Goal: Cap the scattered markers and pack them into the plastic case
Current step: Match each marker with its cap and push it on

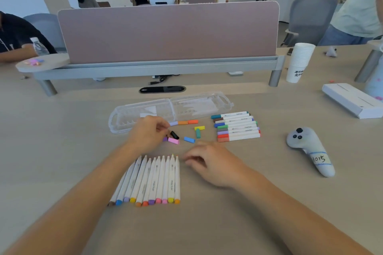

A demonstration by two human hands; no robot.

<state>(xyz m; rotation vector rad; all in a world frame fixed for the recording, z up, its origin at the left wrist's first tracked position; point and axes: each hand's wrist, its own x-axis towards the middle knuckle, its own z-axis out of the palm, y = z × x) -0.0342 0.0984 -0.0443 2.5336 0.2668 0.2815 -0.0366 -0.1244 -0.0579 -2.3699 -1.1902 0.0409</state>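
Near the front edge of the desk (pixel 62 130) your uncapped markers (pixel 153 180) lie in a row. The loose caps (pixel 189 139) sit just behind them (mid-desk), with the case (pixel 145 109) behind those. Right of the caps lie the capped markers (pixel 238 127), and the controller (pixel 308 149) lies nearer the right edge.

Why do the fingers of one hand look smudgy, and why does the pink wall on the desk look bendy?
Head view: fingertips of the right hand are smeared, probably motion blur, while the uncapped markers look crisp; same head view, the wide-angle lens bows the top edge of the pink divider; light is soft, shadows faint.
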